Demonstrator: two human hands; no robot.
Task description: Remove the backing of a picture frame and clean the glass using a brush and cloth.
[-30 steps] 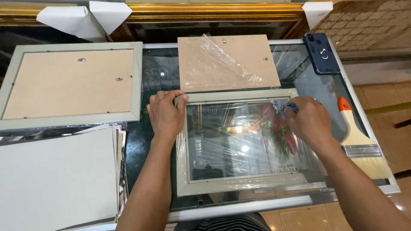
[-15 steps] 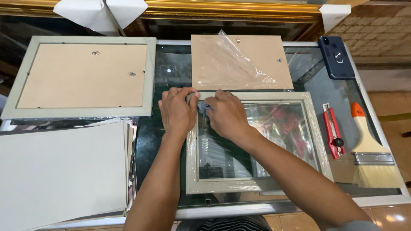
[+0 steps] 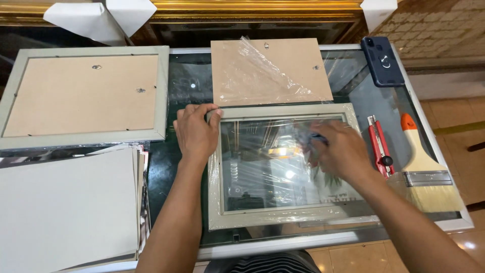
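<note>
A pale grey-green picture frame (image 3: 214, 202) lies face up on the glass table, wrapped in clear film, its glass pane (image 3: 262, 177) reflecting light. My left hand (image 3: 196, 132) grips the frame's top left corner, fingers over the rail. My right hand (image 3: 341, 151) lies on the right half of the pane, blurred by motion, pinching a small dark blue cloth (image 3: 318, 137) against the glass. Just beyond the frame lies a brown backing board (image 3: 303, 60) with crumpled clear film on it.
A second frame (image 3: 83, 96) lies face down at the left, with a stack of grey sheets (image 3: 65, 207) in front of it. At the right are a red box cutter (image 3: 380, 146), a wide paintbrush (image 3: 424, 172) and a dark phone (image 3: 382, 60).
My right hand slid from the pane's right side to its top left corner beside my left hand, then back to the right half. My left hand stayed on the corner.
</note>
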